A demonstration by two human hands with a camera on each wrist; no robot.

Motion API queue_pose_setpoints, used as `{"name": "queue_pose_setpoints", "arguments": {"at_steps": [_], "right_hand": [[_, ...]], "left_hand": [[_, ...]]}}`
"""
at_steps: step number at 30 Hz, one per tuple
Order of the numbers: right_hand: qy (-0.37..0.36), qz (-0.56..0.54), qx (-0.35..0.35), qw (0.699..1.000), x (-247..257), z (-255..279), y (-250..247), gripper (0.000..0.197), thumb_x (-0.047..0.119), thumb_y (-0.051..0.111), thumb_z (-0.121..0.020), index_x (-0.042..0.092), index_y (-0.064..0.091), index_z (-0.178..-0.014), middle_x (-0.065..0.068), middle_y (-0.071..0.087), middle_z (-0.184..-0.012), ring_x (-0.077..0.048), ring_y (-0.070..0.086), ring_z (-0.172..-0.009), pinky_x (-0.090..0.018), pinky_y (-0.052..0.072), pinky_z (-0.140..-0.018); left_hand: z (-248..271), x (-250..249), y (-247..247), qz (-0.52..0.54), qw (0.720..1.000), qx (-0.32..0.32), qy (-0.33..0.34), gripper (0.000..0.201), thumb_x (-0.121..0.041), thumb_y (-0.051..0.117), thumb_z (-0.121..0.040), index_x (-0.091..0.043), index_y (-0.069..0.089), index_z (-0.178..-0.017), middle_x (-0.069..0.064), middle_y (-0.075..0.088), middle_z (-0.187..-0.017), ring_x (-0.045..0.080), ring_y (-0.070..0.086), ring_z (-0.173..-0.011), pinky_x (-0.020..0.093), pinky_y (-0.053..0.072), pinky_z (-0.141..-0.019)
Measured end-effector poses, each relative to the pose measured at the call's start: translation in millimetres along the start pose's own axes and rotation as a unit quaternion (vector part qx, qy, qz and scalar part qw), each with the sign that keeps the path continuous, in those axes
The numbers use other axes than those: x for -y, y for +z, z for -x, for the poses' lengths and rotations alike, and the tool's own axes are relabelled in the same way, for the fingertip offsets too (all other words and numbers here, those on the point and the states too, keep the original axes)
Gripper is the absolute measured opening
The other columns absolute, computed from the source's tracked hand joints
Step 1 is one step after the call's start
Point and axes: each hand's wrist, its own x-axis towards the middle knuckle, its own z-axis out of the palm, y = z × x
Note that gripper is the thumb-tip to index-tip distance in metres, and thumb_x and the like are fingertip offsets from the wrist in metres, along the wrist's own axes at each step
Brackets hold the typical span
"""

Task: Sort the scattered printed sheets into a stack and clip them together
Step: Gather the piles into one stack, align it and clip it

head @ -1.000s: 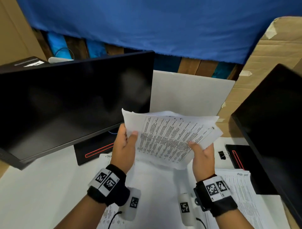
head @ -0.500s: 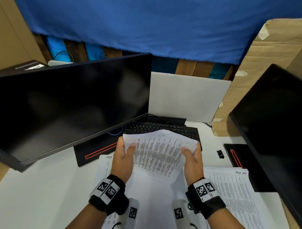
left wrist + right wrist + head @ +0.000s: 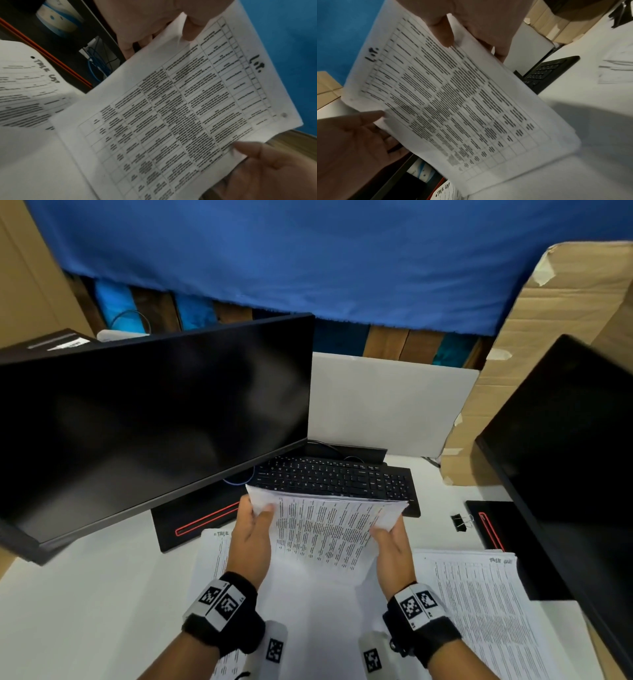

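Note:
A bundle of printed sheets point(image 3: 325, 529) with dense tables stands tilted, its lower edge on the white desk point(image 3: 85, 594). My left hand point(image 3: 255, 510) grips its left side, thumb on the front. My right hand point(image 3: 385, 530) grips the right side. The left wrist view shows the same sheets point(image 3: 171, 115), the left hand point(image 3: 171, 31) at the top and the right hand at the bottom right. In the right wrist view the sheets point(image 3: 453, 101) hang between the right hand point(image 3: 464, 39) and the left hand. More printed sheets point(image 3: 479, 594) lie flat at the right. A black binder clip point(image 3: 457, 522) lies beyond them.
A black keyboard point(image 3: 335, 477) lies just behind the held sheets. A large dark monitor point(image 3: 154, 419) leans at the left and another point(image 3: 565, 457) at the right. More sheets point(image 3: 215, 546) lie under my left wrist. A cardboard box point(image 3: 548, 337) stands at the back right.
The bundle came down from in front of the monitor to the desk, uncovering the keyboard. Both hands moved closer together and the fanned sheets drew into a tighter pile.

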Motion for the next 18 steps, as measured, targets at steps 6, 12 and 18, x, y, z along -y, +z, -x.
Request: {"name": "queue_pose_setpoints", "arguments": {"at_steps": [6, 12, 18], "right_hand": [[-0.012, 0.061, 0.000, 0.998, 6.6, 2.4, -31.7, 0.029, 0.006, 0.047, -0.097, 0.024, 0.056, -0.118, 0.014, 0.068, -0.108, 0.008, 0.064, -0.096, -0.007, 0.048, -0.078], [0.088, 0.158, -0.121, 0.976, -12.1, -3.7, -135.8, 0.024, 0.007, 0.048, -0.094, 0.022, 0.060, -0.109, -0.003, 0.067, -0.099, -0.020, 0.062, -0.092, -0.035, 0.045, -0.089], [0.258, 0.303, -0.160, 0.903, -78.9, -4.9, -249.0, 0.025, 0.003, 0.048, -0.092, 0.002, 0.060, -0.113, -0.023, 0.065, -0.114, -0.035, 0.058, -0.096, -0.046, 0.044, -0.099]], "left_hand": [[-9.4, -13.5, 19.0, 0.020, 1.000, 0.013, 0.003, 0.012, -0.015, 0.041, -0.100, -0.017, 0.053, -0.102, -0.007, 0.070, -0.092, 0.005, 0.067, -0.081, 0.022, 0.053, -0.069], [-29.2, 42.8, 9.9, -0.194, 0.973, 0.107, -0.069, 0.021, -0.010, 0.059, -0.091, -0.027, 0.053, -0.102, 0.001, 0.056, -0.101, 0.019, 0.058, -0.089, 0.028, 0.043, -0.074], [-35.7, 96.4, -52.7, -0.424, 0.884, 0.081, -0.179, 0.031, -0.019, 0.066, -0.082, -0.019, 0.056, -0.112, 0.011, 0.058, -0.124, 0.025, 0.059, -0.097, 0.022, 0.051, -0.067]]}}
